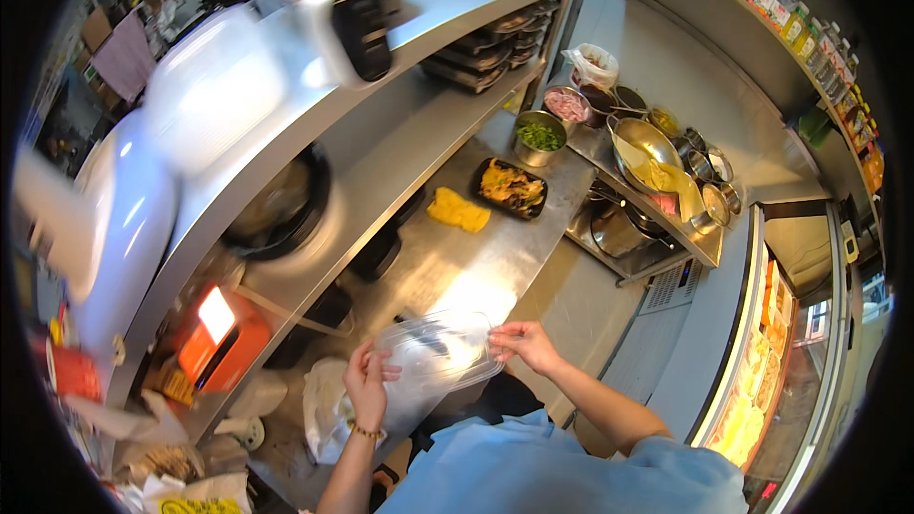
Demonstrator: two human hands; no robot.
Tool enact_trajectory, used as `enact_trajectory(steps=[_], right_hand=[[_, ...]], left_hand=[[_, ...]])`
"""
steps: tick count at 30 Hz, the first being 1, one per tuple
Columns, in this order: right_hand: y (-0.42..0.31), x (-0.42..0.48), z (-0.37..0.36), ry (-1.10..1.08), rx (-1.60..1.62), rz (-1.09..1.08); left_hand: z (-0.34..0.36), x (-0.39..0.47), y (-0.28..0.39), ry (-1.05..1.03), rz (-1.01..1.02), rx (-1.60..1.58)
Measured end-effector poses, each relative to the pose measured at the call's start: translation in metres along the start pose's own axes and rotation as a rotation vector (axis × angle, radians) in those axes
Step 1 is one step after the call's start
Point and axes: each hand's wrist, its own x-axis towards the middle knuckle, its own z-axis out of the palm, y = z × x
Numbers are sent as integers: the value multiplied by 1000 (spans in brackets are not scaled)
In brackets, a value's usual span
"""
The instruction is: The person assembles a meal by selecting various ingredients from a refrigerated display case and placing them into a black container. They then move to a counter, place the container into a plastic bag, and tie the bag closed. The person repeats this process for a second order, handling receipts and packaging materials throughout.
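Observation:
A clear plastic container lid [437, 364] is held flat over the front of the steel worktop [457, 257]. My left hand [368, 377] has it by the left edge, and the fingers of my right hand [523, 344] pinch its right edge. Farther along the worktop sits a black takeaway tray [511, 211] filled with cooked food in orange, brown and green. Beside that tray lies a crumpled yellow cloth [458, 210]. A steel pot [540, 155] of chopped greens stands just beyond it. A white plastic bag [323, 400] rests near my left wrist.
Steel shelving [400, 207] runs along the left, holding a large black bowl [282, 210] and an orange device [227, 343] with a lit screen. At right, a wheel-less low stand [621, 178] carries a large steel bowl [646, 139]. A lit glass display case [757, 371] stands nearer.

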Motion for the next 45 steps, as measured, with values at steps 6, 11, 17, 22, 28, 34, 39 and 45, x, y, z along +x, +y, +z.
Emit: enact_trajectory(steps=[6,11,17,22,28,34,39,45], right_hand=[[43,125,-155,250,118,-120],[-17,239,-218,613,108,-255],[-107,317,-232,651,-104,-176],[-63,310,-232,680,-218,-216],[-85,290,-217,644,-27,-296],[-124,295,-235,317,-91,-218],[-162,369,-263,420,-755,-346],[-152,413,-255,401,-1075,-443]], left_hand=[[172,199,-48,-193,-15,295],[314,354,-43,-86,331,805],[367,464,-40,52,196,936],[344,463,-83,-98,330,982],[338,452,-78,-37,299,472],[277,407,-28,-144,-338,-31],[212,378,-36,-57,-380,-195],[217,335,-45,31,-368,-214]])
